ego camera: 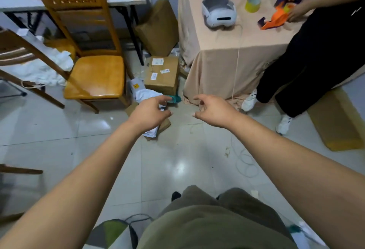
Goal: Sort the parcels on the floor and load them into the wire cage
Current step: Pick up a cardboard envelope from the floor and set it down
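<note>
You are reaching both hands, left hand [149, 113] and right hand [214, 110], grips apart and seemingly empty, toward the floor parcels [161, 75] to gather them.

- A pale glossy tile floor [59, 126] reflects the ceiling light (bright spots).
- A wooden chair [92, 59] stands left of the hands.
- A table under peach cloth [227, 51] stands beyond the right one.

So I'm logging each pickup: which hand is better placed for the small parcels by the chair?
Left. The left hand hovers over the small parcels; the right hand is over bare floor.
</note>
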`<act>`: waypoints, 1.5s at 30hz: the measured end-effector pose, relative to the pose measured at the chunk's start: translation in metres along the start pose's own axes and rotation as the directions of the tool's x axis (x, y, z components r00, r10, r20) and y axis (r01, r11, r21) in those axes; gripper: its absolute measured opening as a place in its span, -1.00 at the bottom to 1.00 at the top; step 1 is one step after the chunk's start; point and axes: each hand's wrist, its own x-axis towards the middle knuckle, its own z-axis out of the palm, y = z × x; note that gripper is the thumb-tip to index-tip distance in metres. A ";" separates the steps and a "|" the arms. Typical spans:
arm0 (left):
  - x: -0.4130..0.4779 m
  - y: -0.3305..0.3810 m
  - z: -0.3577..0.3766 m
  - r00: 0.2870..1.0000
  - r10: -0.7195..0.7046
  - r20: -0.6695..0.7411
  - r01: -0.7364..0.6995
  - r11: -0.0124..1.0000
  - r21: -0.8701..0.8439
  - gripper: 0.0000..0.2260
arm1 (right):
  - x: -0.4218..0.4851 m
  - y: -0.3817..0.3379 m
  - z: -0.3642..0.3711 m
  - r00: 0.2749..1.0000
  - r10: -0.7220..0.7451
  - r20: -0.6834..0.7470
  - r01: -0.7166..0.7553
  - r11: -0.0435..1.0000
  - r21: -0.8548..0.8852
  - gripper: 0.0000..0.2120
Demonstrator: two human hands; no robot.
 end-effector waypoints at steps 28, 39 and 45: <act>0.300 -0.088 -0.106 0.975 -0.118 -0.190 0.103 0.991 -0.087 -0.44 | 0.379 -0.026 -0.031 0.969 -0.114 0.220 0.121 0.992 -0.018 -0.12; 0.432 -0.198 -0.155 0.992 -0.046 0.119 0.055 0.996 -0.074 -0.41 | 0.467 -0.078 0.023 0.970 0.189 0.155 -0.202 0.977 0.067 -0.13; 0.487 -0.254 -0.148 0.972 -0.066 0.227 0.049 0.995 0.082 -0.40 | 0.496 -0.060 0.068 0.932 0.341 0.121 -0.352 0.933 0.081 -0.13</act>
